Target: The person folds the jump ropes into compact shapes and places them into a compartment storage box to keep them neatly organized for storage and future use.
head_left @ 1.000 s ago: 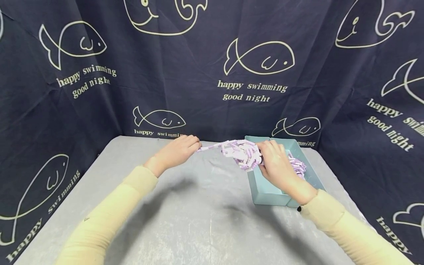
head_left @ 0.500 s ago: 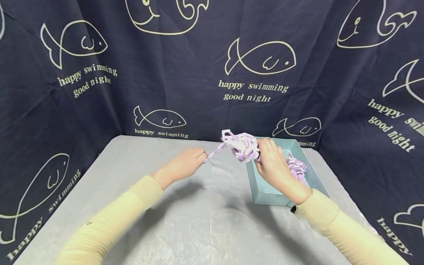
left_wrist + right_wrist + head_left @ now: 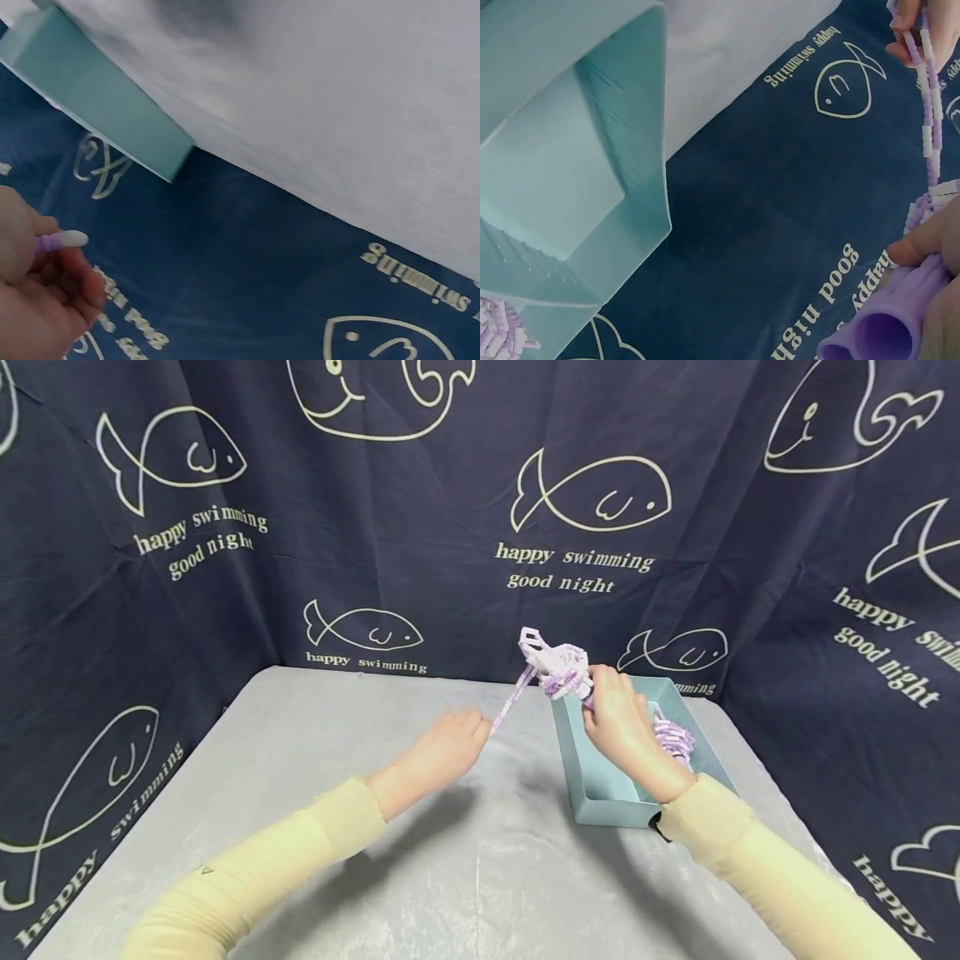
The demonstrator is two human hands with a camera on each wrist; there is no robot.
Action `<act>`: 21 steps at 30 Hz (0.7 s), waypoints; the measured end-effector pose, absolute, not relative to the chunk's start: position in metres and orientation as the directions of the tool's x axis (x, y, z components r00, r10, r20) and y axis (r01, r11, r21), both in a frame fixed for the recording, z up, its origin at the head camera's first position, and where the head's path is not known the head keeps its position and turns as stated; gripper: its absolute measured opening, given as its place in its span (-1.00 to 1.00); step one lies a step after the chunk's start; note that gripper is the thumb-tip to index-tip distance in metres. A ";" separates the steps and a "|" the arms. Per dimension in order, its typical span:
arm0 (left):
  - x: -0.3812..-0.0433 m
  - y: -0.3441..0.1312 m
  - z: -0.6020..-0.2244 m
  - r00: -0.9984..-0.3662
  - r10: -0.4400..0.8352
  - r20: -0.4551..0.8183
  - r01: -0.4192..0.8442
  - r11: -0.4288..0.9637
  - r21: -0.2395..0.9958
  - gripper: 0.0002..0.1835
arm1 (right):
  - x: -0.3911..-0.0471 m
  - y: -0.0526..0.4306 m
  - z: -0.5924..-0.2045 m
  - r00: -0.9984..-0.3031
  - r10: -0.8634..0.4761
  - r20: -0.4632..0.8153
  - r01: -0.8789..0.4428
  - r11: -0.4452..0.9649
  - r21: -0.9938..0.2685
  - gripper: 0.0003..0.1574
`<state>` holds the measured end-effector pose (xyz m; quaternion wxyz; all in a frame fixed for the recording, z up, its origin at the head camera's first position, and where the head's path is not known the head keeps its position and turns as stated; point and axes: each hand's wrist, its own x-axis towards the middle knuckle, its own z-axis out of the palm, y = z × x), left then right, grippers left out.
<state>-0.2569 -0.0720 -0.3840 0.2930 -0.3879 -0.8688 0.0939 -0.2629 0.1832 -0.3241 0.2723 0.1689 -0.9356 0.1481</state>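
A beaded jump rope (image 3: 564, 670) in purple and white hangs bundled over the table, gripped by my right hand (image 3: 621, 714) near the bin's left wall. Its hollow purple handles (image 3: 881, 322) stick out of that hand in the right wrist view. From the bundle a doubled strand (image 3: 932, 112) stretches to my left hand (image 3: 442, 752), which pinches its end between thumb and fingers. A bead tip (image 3: 64, 240) pokes out of the left fingers in the left wrist view. A second purple and white beaded rope (image 3: 672, 739) lies inside the blue-green bin (image 3: 611, 812).
The bin stands at the right of the grey-covered table (image 3: 480, 860), partly behind my right forearm. A dark blue fish-print curtain (image 3: 450, 527) encloses the back and both sides.
My left hand has moved right and toward me, drawing the strand from level to slanting down. The bundle has risen slightly and turned in my right hand.
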 end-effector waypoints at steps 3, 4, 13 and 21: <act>-0.248 -0.066 -0.384 -0.503 0.747 0.434 0.560 0.664 -0.495 -0.77 | -0.265 0.181 -0.326 -0.811 -0.220 0.542 -0.369 0.912 -0.181 -0.51; -0.246 -0.063 -0.384 -0.488 0.755 0.437 0.542 0.655 -0.527 -0.75 | -0.265 0.180 -0.327 -0.815 -0.214 0.538 -0.360 0.915 -0.181 -0.51; -0.224 -0.042 -0.376 -0.387 0.779 0.493 0.428 0.625 -0.653 -0.81 | -0.270 0.172 -0.331 -0.819 -0.180 0.545 -0.288 0.950 -0.119 -0.54; -0.211 -0.023 -0.362 -0.326 0.807 0.493 0.426 0.590 -0.685 -0.77 | -0.271 0.165 -0.335 -0.716 -0.216 0.663 -0.276 0.961 0.016 -0.65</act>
